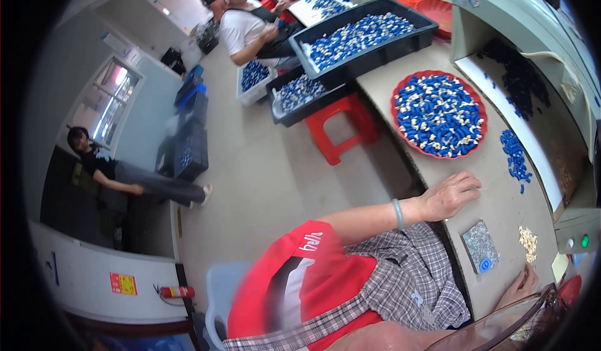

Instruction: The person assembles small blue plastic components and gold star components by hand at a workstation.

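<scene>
My left hand (pixel 452 194), with a pale green bangle at the wrist, lies flat on the edge of the beige table (pixel 494 207), fingers apart and holding nothing. My right hand (pixel 521 284) rests low on the table, partly hidden, its fingertips close to a small pile of cream parts (pixel 529 243). Between the hands lies a grey speckled square pad (pixel 479 244) with a blue ring-shaped piece (pixel 485 264) at its near corner. A round red tray (pixel 396 110) full of blue and cream parts sits beyond my left hand. A small heap of blue parts (pixel 516 157) lies beside it.
A grey machine (pixel 532 44) with a green button (pixel 584 241) lines the table's far side. Black crates (pixel 363 35) of blue parts and a red stool (pixel 341 125) stand to the left. One person sits at a crate (pixel 247 28); another sits by the wall (pixel 100 169).
</scene>
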`<state>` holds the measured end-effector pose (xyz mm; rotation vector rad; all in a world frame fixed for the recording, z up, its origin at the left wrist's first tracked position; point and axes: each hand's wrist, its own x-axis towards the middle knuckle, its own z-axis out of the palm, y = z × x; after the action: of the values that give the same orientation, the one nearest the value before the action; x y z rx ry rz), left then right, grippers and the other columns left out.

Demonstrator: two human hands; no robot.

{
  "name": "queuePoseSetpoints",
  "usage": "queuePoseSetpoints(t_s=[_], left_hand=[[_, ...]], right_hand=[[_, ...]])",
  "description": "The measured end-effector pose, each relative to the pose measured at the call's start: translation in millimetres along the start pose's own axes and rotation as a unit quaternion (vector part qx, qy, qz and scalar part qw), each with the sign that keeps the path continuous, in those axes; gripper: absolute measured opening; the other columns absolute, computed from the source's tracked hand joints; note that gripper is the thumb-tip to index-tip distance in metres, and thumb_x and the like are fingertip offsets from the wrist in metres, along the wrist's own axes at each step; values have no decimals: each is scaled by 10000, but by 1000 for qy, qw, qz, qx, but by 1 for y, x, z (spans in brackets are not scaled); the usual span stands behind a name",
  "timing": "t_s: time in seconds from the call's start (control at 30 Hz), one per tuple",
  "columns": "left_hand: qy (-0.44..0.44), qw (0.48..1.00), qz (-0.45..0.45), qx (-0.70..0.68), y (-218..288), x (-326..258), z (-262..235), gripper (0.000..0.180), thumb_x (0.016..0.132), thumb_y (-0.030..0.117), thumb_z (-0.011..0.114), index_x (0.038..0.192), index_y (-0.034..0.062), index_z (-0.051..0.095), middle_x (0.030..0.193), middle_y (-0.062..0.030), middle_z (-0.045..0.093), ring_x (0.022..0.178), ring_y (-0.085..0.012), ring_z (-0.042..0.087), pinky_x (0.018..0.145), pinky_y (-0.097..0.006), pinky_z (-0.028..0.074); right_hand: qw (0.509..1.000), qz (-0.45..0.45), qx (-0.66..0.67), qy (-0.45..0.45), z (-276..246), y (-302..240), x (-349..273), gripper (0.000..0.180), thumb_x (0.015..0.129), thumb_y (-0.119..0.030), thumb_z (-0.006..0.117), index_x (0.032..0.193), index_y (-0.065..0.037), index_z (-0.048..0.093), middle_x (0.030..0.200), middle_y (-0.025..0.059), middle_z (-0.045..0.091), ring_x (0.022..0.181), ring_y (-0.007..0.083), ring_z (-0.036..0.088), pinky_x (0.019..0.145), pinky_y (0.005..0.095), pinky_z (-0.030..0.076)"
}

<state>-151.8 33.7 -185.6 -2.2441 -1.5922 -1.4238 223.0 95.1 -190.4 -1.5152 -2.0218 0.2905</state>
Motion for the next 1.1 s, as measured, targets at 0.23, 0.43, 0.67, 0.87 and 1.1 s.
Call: queuePoseSetpoints(t_s=[0.23, 0.43, 0.67, 0.87, 1.1], left_hand=[[18, 1000, -9, -5, 2, -6, 6, 219, 730, -12, 628, 948, 2, 635, 1075, -110, 592, 1076, -298, 551, 894, -383, 499], [63, 998, 16, 27, -4, -11, 10, 139, 720, 51, 621, 852, 10, 606, 1042, -98, 585, 1038, -276, 545, 862, -378, 496], [23, 996, 82, 25, 2, 0, 20, 65, 725, 77, 610, 760, 26, 593, 920, -115, 581, 944, -279, 557, 801, -392, 501], [-128, 986, -52, 93, -24, -31, 7, 362, 884, -5, 519, 1236, 32, 597, 1245, -202, 597, 1187, -376, 547, 1019, -464, 445], [-56, 996, 64, 24, -15, 2, -5, 210, 904, -55, 586, 1082, -37, 698, 1165, -172, 664, 1065, -310, 625, 939, -395, 498]], right_hand=[[993, -16, 26, 116, -13, -25, -25, 255, 1035, -124, 493, 1191, 42, 608, 1104, 145, 611, 879, 247, 595, 764, 344, 491], [958, -257, -65, 110, -32, -57, -51, 220, 1016, -183, 520, 1102, 17, 552, 1331, 325, 526, 1206, 509, 505, 1044, 611, 375], [993, 89, 80, 9, -38, -76, -144, 237, 1036, -116, 479, 1143, 41, 621, 1023, 141, 617, 812, 237, 576, 728, 319, 477], [998, -4, -7, -63, -46, -105, -215, 114, 811, 35, 697, 899, -36, 696, 804, 136, 658, 635, 287, 622, 577, 361, 488], [851, 494, 114, 135, -14, -12, -409, 173, 931, -160, 618, 922, 10, 655, 748, 124, 648, 673, 205, 648, 629, 335, 510]])
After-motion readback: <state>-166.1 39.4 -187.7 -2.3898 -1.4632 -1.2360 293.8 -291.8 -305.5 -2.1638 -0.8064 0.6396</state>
